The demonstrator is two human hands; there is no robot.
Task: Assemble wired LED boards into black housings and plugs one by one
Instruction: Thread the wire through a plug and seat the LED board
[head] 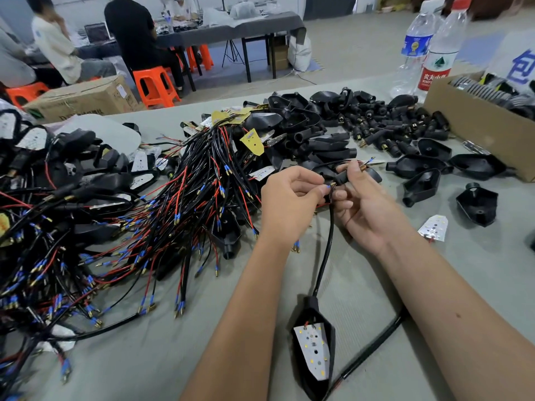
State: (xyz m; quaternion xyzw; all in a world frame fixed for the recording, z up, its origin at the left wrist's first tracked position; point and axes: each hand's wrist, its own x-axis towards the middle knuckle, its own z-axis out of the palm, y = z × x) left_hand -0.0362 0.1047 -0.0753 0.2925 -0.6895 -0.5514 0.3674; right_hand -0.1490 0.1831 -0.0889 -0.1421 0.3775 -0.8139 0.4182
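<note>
Centre of the frame: the left hand (289,198) pinches the blue-sleeved wire terminal (328,186) while the right hand (362,204) grips a black plug (343,176) — the two are touching, apparently at the point of insertion. From the hands one black cable (325,256) hangs down to a black housing (314,351) at lower centre, resting on the table (144,357) with one white LED board (314,353) already seated inside. The cable is judged limp and light; the terminal small and easily bent, best held close behind its metal tip; the plug rigid, safe to clamp round its barrel. The board looks thin and should be handled by its edges. Counts: one assembly in hand; one loose board (434,228) at right; some six empty housings (422,185) lie singly at right, and a heap of plugs (390,123) and a wire bundle (144,227) are too tangled to count. Two water bottles (434,47) and one cardboard box (477,123) occupy the upper right.
</note>
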